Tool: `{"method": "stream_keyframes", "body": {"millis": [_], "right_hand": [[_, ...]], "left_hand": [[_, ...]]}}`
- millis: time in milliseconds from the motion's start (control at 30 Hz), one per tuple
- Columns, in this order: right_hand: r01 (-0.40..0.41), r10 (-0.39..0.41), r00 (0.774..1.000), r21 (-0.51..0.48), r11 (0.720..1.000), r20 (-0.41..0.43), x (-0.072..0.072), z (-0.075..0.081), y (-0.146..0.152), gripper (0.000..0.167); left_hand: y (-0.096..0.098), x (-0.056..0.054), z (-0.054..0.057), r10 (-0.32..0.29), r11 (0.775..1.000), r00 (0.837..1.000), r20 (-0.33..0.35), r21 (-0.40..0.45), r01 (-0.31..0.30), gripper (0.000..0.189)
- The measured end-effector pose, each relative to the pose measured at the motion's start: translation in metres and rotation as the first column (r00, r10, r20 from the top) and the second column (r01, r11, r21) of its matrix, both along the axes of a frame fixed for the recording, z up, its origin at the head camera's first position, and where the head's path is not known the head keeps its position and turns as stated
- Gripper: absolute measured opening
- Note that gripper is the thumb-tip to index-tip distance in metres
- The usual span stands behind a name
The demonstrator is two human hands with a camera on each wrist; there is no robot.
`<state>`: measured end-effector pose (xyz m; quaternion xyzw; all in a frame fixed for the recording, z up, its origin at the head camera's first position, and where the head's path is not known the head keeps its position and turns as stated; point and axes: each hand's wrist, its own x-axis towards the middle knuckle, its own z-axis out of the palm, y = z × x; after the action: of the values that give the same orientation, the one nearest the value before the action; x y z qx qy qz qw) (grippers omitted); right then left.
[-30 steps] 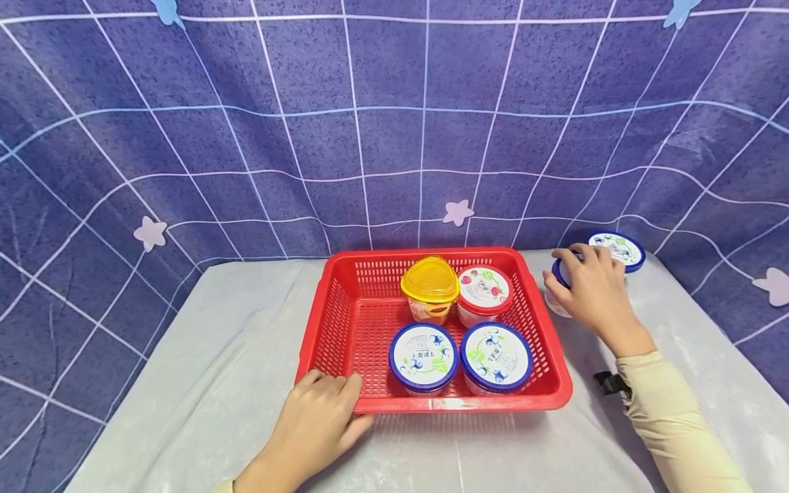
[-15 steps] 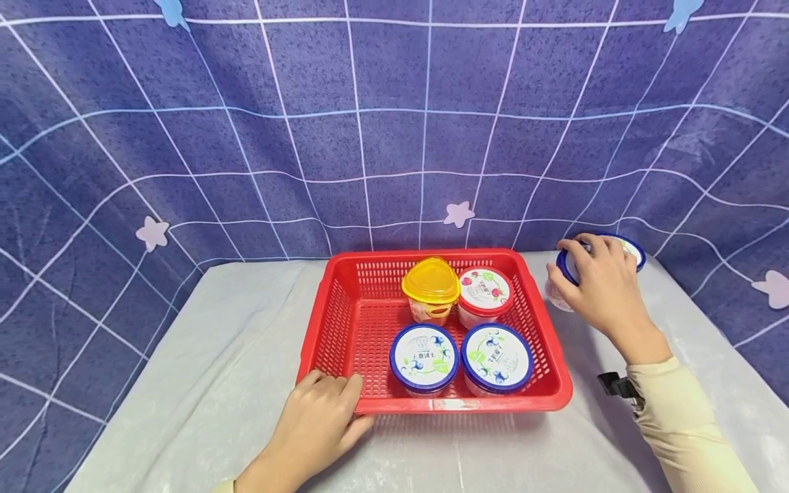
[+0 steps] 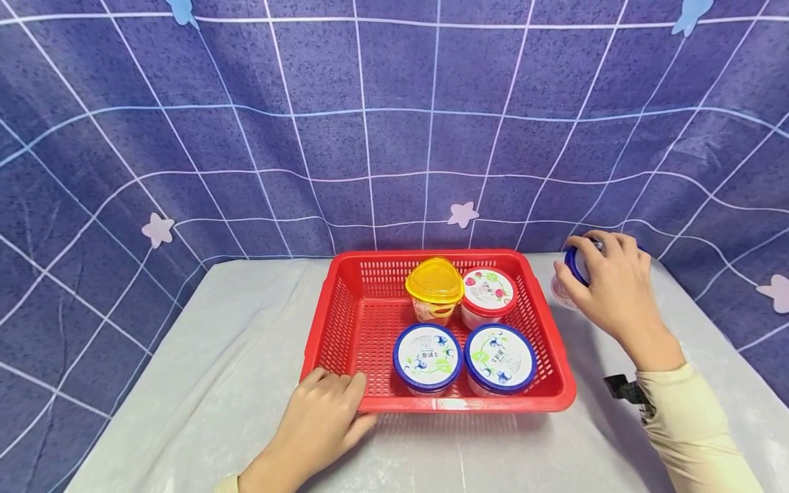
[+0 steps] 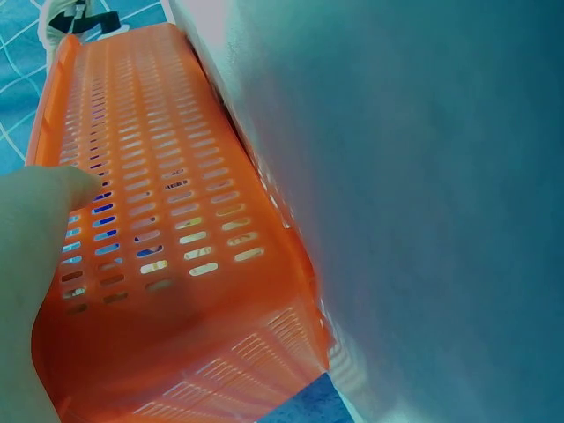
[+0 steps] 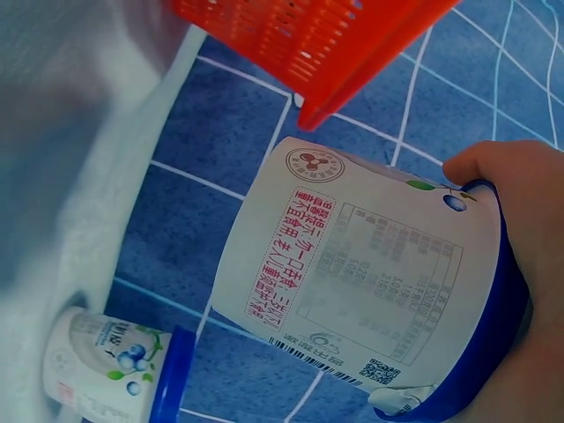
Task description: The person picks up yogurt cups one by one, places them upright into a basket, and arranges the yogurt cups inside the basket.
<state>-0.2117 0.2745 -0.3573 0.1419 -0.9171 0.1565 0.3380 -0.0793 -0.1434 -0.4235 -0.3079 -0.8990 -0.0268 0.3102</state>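
Note:
My left hand (image 3: pixel 323 418) grips the front left rim of the red plastic basket (image 3: pixel 372 335), fingers over the edge and thumb outside below it. At the right my right hand (image 3: pixel 616 294) holds a blue-lidded pudding cup (image 5: pixel 352 273) by its lid end. In the right wrist view that cup is tilted, its base seemingly off the table. Another blue-lidded cup (image 5: pixel 106 366) stands on the table behind it, mostly hidden by the hand in the head view. Inside the basket are a yellow-lidded cup (image 3: pixel 435 281), a red-lidded cup (image 3: pixel 489 291) and two blue-lidded cups (image 3: pixel 428 357).
Basket contents sit at its middle and right; its left part shows bare mesh. A pale cloth (image 3: pixel 222 356) covers the table. Behind and at both sides hangs a blue gridded curtain (image 3: pixel 394 137), close to the table's back edge.
My right hand has shifted a little to the right with the cup, and now covers most of the other cup's lid. The left hand stays on the basket rim.

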Motion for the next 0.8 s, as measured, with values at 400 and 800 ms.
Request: {"method": "stream_keyframes", "body": {"millis": [400,800], "right_hand": [[-0.018,0.018,1.0,0.004,1.0,-0.019,0.009,0.009,-0.011,0.04],[-0.015,0.014,0.998,-0.02,1.0,-0.058,0.02,0.016,-0.023,0.04]], "left_hand": [[-0.004,0.002,-0.001,-0.005,1.0,1.0,-0.006,-0.001,0.005,0.038],[-0.005,0.001,-0.001,0.003,0.999,1.0,-0.013,-0.037,-0.003,0.046]]}}
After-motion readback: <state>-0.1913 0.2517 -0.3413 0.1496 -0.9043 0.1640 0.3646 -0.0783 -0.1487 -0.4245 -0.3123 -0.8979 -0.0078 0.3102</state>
